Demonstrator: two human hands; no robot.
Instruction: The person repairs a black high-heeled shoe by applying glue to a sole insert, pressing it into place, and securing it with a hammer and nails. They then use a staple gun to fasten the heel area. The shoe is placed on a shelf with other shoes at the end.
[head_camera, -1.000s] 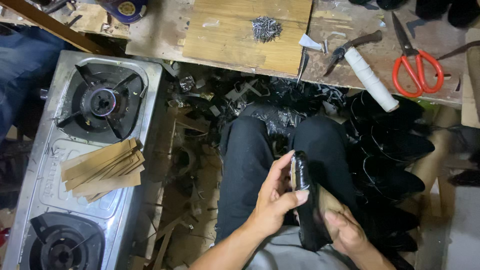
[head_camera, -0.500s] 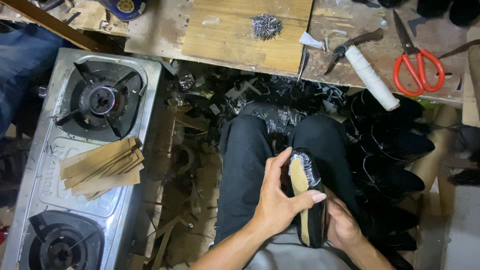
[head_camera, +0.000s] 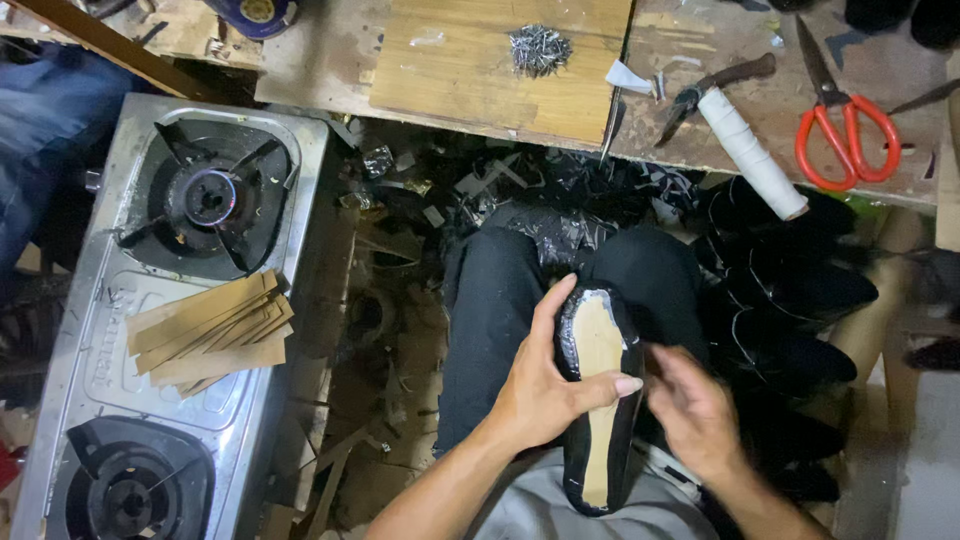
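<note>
Down on the lap, the left hand (head_camera: 540, 395) wraps around a black shoe upper (head_camera: 600, 400) turned sole-side up, its tan insole (head_camera: 598, 380) showing, thumb across the middle. Beside it the right hand (head_camera: 695, 410) is blurred, fingers loosely spread and holding nothing, touching the shoe's right edge at most. To the left, tan card strips (head_camera: 210, 330) lie stacked on a steel gas stove (head_camera: 150, 330). Above, the wooden bench (head_camera: 480, 70) carries a heap of small nails (head_camera: 538, 48), a white thread spool (head_camera: 750, 150) and red-handled scissors (head_camera: 845, 125).
</note>
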